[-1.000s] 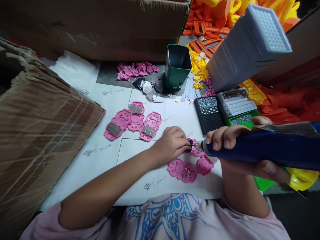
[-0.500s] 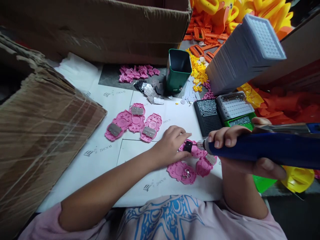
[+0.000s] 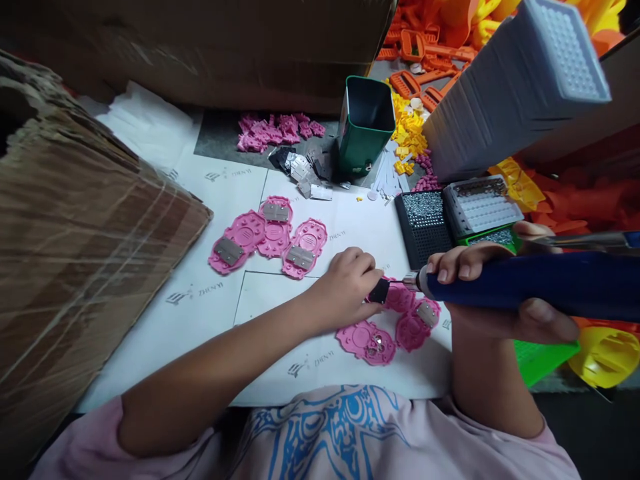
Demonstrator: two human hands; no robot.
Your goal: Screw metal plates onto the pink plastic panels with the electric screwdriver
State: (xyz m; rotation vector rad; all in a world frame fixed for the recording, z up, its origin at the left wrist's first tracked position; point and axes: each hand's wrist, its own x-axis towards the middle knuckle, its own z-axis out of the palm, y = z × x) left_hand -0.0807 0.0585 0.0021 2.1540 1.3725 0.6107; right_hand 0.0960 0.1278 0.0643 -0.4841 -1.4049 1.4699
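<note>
My left hand [image 3: 350, 283] is closed on the left end of a pink plastic shell [image 3: 399, 297], its fingers and thumb at a black plate [image 3: 380, 291] on it. A blue electric screwdriver [image 3: 530, 285] lies level in my right hand [image 3: 473, 263], fingers wrapped around its body. Its thin bit points left at the black plate; whether the tip touches is too small to tell. A slim metal tool [image 3: 590, 240], perhaps tweezers, also sits in my right hand above the screwdriver. Just below lie a pink shell with small metal bits [image 3: 367, 342] and one with a silver plate [image 3: 413, 330].
Several pink shells with silver plates [image 3: 303, 257] lie left of centre. Behind stand a green bin [image 3: 367, 127], loose metal plates [image 3: 305, 177] and pink parts [image 3: 275, 132]. Screw trays [image 3: 425, 230] and a tall tray stack [image 3: 515, 93] are right. Cardboard boxes [image 3: 100, 267] border the left and back.
The camera view has shifted slightly. The screwdriver's chuck is a little farther right of the black plate, showing more of the bit. My left fingers are more curled; both hands keep their holds.
</note>
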